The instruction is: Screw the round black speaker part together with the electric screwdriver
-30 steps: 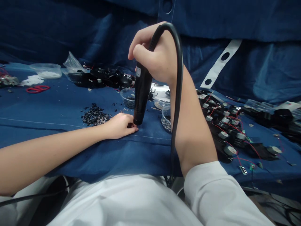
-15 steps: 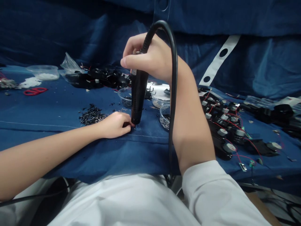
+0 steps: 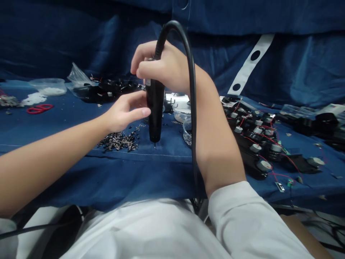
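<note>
My right hand (image 3: 167, 68) is closed round the upper part of a black electric screwdriver (image 3: 155, 108), which stands nearly upright. Its thin bit points down close to the blue cloth, and a small silver tip shows at its end. A thick black cable (image 3: 192, 90) arches from the tool's top over my right wrist. On the left, my left hand (image 3: 125, 111) is raised beside the screwdriver, thumb and fingers apart. Its fingertips pass behind the tool and are hidden; whether they touch it I cannot tell. Below this hand lies a heap of small black and silver pieces (image 3: 120, 141).
Clear bowls of small parts (image 3: 187, 131) stand right of the screwdriver. Black housings with red wires and pale round parts (image 3: 256, 147) spread across the right. Red scissors (image 3: 40, 108), a clear tub (image 3: 50, 86) with white material and a plastic bag (image 3: 78, 75) lie at left.
My left hand has risen from the cloth beside the screwdriver's tip to the tool's mid-height, its fingers opening. More of the heap now shows. The right hand still holds the screwdriver.
</note>
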`<action>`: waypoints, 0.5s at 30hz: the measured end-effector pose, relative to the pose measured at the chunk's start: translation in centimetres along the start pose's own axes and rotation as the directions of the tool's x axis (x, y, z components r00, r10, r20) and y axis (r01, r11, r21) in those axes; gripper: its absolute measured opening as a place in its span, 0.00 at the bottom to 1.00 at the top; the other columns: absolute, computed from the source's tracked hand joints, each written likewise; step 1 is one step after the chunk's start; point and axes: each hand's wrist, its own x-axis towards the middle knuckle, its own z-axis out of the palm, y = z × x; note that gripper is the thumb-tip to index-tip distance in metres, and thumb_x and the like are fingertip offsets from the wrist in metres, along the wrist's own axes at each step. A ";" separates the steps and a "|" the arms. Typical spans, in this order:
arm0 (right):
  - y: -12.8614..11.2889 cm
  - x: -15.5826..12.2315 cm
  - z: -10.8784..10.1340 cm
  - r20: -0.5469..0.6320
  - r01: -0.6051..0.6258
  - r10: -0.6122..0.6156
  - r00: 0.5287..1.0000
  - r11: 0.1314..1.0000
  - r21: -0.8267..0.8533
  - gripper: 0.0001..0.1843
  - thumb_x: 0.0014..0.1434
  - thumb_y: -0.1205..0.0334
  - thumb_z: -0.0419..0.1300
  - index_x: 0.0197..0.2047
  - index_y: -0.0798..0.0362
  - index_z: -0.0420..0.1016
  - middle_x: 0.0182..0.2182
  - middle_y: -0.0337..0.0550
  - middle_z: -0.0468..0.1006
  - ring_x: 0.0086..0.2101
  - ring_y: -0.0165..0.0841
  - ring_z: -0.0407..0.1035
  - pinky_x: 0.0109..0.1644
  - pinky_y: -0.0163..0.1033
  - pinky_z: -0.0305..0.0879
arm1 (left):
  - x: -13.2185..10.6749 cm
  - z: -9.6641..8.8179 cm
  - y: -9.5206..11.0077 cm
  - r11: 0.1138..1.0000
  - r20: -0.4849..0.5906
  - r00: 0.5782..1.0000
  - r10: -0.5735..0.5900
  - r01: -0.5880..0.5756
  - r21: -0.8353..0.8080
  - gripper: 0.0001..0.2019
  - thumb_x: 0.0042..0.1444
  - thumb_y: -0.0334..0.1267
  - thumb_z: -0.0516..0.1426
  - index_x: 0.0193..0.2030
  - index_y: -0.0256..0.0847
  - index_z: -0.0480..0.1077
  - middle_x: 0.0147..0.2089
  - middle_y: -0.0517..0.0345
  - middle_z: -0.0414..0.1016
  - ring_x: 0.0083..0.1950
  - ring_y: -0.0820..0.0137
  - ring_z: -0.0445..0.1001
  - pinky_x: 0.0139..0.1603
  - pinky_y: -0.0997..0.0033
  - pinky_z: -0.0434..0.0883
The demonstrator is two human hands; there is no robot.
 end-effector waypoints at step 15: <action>0.0 -0.5 -1.0 0.089 -0.048 0.049 0.995 0.999 -0.020 0.20 0.67 0.51 0.59 0.57 0.51 0.79 0.40 0.37 0.82 0.37 0.27 0.78 0.30 0.25 0.72 | 5.9 4.6 3.2 0.945 -0.305 0.952 0.031 -0.127 -0.301 0.15 0.51 0.36 0.67 0.43 0.45 0.66 0.31 0.62 0.72 0.30 0.68 0.73 0.33 0.58 0.78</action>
